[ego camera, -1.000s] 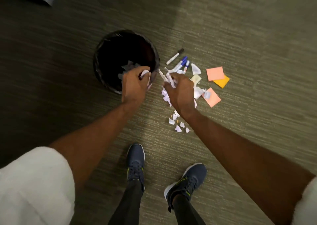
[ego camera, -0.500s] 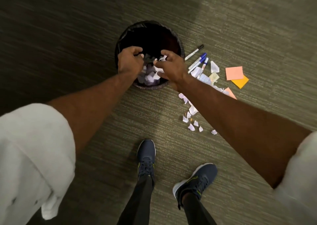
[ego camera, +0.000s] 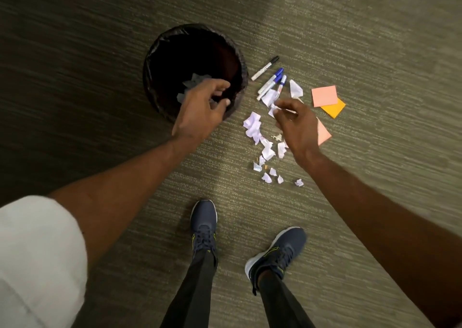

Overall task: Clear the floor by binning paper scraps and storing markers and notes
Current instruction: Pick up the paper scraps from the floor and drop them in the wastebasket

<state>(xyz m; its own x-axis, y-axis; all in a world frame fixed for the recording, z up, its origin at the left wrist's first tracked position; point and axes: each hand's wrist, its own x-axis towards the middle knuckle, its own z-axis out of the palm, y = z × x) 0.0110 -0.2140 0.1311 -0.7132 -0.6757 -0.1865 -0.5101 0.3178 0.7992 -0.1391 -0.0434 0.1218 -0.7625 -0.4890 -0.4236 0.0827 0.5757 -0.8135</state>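
Left hand (ego camera: 200, 110) hovers over the near rim of the round black bin with a dark plastic liner (ego camera: 160, 50), fingers loosely spread, nothing visibly held; a few pale scraps already lie inside the bin, just beyond the fingers. Right hand (ego camera: 297, 125) is over the scatter of torn white paper scraps (ego camera: 253, 127) on the grey-green carpet (ego camera: 375, 202), thumb and forefinger pinched together near a small white piece; can't tell if it's actually gripped. Scraps trail from just right of the bin toward the dark blue sneakers (ego camera: 203, 225). Three white-barrelled markers (ego camera: 268, 83), one black-capped and two blue-capped, lie beside the bin; some scraps touch their near ends. Pink and orange square sticky notes (ego camera: 324, 96) sit further right, another pink one partly under the right wrist. Step in hand, as I read it: gather the next handful. Advice: rake the bigger crumpled pieces together first, scoop with both hands, and keep clear of the markers and notes so they don't end up binned. Tiny flecks near the feet need a separate pinch pass. Release low over the bin so bits don't flutter out.
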